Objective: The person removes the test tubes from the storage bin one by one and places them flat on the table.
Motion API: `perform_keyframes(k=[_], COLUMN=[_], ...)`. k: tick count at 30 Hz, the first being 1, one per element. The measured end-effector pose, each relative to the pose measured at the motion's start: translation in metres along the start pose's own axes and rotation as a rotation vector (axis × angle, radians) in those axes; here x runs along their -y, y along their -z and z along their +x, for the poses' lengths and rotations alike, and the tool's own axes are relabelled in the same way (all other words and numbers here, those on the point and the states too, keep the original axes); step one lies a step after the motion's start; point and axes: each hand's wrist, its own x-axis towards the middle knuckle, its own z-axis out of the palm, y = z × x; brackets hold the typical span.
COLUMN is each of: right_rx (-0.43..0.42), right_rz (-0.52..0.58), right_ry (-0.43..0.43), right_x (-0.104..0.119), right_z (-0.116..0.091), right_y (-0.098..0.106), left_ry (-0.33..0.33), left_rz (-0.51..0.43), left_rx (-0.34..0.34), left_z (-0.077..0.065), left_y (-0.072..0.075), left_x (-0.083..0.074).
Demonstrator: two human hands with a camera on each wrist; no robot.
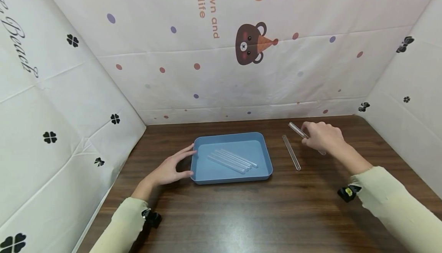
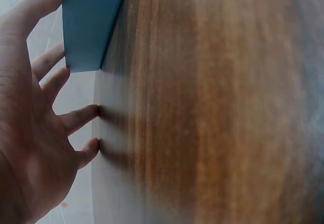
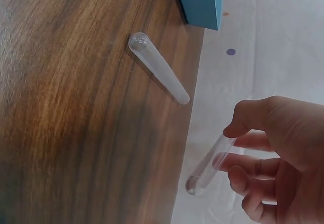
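Observation:
Between thumb and fingers, my right hand [image 1: 322,136] pinches a clear test tube [image 1: 297,130] at the right of the table; the right wrist view shows the same test tube [image 3: 205,171] slanting from the fingertips. A second clear test tube [image 1: 291,152] lies on the wood between that hand and the blue tray [image 1: 228,181]. Several more test tubes [image 1: 233,160] lie side by side in the tray. At the tray's left end, my left hand [image 1: 170,167] spreads its fingers, thumb and fingertips against the edge. In the left wrist view, two lower fingertips [image 2: 91,145] come down at the table.
The dark wooden table [image 1: 221,214] is bounded by a printed white cloth [image 1: 207,84] at the back and more cloth on both sides. Each forearm wears a small black wrist camera [image 1: 152,218].

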Motion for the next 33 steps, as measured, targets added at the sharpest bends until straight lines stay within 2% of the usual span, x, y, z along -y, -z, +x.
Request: perform_keyframes(k=[11,27,33], right_rx=[0.027,0.127,0.135], right_rz=[0.111,0.136,0.131], right_ry=[-0.113,-0.165,-0.17], right_x=[-0.004,0.001,0.004], right_z=[-0.001,-0.001,-0.002], right_y=[-0.009,-0.022,-0.028], left_ry=[-0.007,-0.004,-0.007], left_rz=[-0.004,-0.006,-0.008], left_rx=[-0.004,0.0,0.0], left_z=[0.001,0.001,0.0], left_y=[-0.001,0.001,0.001], left_x=[0.001,0.0,0.0])
